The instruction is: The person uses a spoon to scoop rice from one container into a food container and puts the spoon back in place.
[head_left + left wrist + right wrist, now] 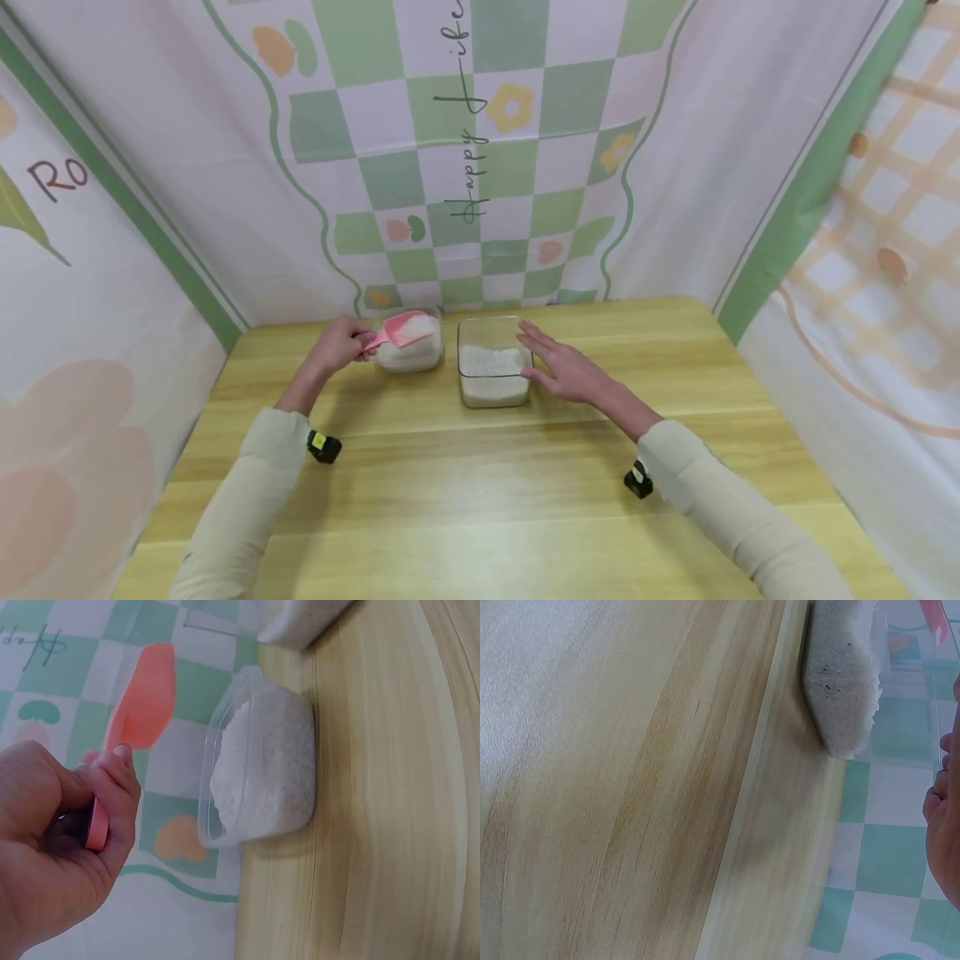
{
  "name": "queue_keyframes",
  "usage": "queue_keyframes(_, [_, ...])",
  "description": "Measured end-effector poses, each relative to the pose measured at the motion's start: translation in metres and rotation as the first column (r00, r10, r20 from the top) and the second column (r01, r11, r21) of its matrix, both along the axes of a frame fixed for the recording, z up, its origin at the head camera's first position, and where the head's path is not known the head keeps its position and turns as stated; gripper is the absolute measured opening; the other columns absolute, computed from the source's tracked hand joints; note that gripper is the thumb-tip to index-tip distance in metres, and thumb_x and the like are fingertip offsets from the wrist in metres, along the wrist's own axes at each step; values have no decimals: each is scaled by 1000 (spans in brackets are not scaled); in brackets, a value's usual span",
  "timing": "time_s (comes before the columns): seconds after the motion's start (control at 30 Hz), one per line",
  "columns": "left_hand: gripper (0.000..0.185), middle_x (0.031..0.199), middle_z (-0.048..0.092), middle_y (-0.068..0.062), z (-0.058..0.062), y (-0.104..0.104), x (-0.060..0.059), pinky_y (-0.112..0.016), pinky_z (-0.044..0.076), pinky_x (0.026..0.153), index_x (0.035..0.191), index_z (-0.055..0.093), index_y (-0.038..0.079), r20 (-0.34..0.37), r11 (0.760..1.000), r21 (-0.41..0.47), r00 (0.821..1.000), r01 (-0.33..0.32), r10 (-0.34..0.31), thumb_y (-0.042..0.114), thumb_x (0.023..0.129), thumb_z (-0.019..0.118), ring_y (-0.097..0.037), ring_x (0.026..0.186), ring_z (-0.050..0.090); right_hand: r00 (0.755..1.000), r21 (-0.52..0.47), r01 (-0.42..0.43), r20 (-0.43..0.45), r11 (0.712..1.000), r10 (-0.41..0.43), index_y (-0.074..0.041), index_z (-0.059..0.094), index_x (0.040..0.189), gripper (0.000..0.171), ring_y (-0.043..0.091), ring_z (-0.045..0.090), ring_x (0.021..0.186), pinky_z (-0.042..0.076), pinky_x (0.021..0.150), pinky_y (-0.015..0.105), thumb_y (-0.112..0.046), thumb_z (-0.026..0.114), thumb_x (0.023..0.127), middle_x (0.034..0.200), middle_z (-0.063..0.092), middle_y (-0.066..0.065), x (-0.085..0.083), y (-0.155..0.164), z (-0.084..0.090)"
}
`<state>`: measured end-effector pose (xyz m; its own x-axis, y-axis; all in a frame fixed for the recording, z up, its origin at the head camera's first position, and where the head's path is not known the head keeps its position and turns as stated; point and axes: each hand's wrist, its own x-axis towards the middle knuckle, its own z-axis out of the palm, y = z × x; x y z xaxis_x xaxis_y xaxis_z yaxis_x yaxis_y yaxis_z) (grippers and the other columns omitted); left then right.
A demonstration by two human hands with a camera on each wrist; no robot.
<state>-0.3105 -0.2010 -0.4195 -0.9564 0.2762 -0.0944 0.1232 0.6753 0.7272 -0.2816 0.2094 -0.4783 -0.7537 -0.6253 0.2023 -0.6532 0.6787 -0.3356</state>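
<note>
My left hand grips the handle of a pink scoop, its fingers curled round it. The scoop's blade hangs over a clear plastic tub filled with white, rice-like grains. White grains show in the blade in the head view. To the right stands a square glass container, partly filled with similar grains. My right hand is at this container's right side, fingers straight and fingertips at the rim. Only the edge of that hand shows in the right wrist view.
Both containers stand near the back edge of a wooden table. Behind them hangs a green-and-white checked cloth, and printed cloths also close off both sides. A small black device sits at the left wrist, another at the right.
</note>
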Motion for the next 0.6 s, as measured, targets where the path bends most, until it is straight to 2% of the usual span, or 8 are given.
queue_keyframes(0.13, [25,79,68,-16,0,-6,1,-28,56,63,101,69,-13,-4,1000,-8,1000,-30,30,2,101,49,-13,64,59,1000,-3,-2,4,1000,2,1,33,153,64,39,39,143,37,114,53,-33,53,103,165,20,18,0,0,0])
queue_keyframes(0.4, [23,82,70,-23,2,-13,5,-23,56,62,101,69,-14,-37,995,-49,996,-84,82,-2,98,49,-12,64,61,1000,-1,2,2,1000,-2,3,34,151,64,39,37,144,37,115,53,-33,54,103,165,19,17,0,0,0])
queue_keyframes(0.6, [21,88,71,-23,4,-14,7,-31,60,68,100,71,-11,-57,983,-128,991,-131,125,-3,95,52,-17,69,66,1000,-2,3,4,1000,-3,3,34,152,64,40,40,142,38,114,53,-33,54,103,165,19,17,0,0,0])
